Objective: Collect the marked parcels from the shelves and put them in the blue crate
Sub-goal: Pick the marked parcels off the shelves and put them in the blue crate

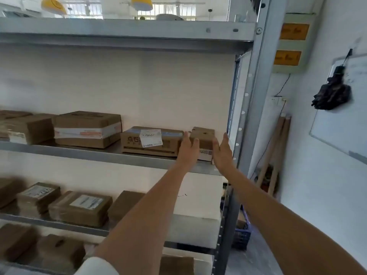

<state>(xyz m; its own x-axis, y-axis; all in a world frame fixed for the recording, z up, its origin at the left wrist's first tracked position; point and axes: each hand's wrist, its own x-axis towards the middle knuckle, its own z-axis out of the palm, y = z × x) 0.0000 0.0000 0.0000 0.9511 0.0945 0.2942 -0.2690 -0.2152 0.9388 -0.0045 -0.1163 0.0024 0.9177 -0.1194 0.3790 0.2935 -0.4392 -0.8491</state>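
Two hands (188, 147) (221, 150), four parcels (202, 139) on the middle shelf (99, 153), one blue crate (242, 237), two orange signs (294, 31).

grey metal shelving (127, 28) | white wall (327, 175) — whiteboard (341, 132) | yellow lamps (142, 2)

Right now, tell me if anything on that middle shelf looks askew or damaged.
One oddity: the white label on the flat box sits crooked and folds over its top front edge. The small box between the left hand and right hand looks intact.
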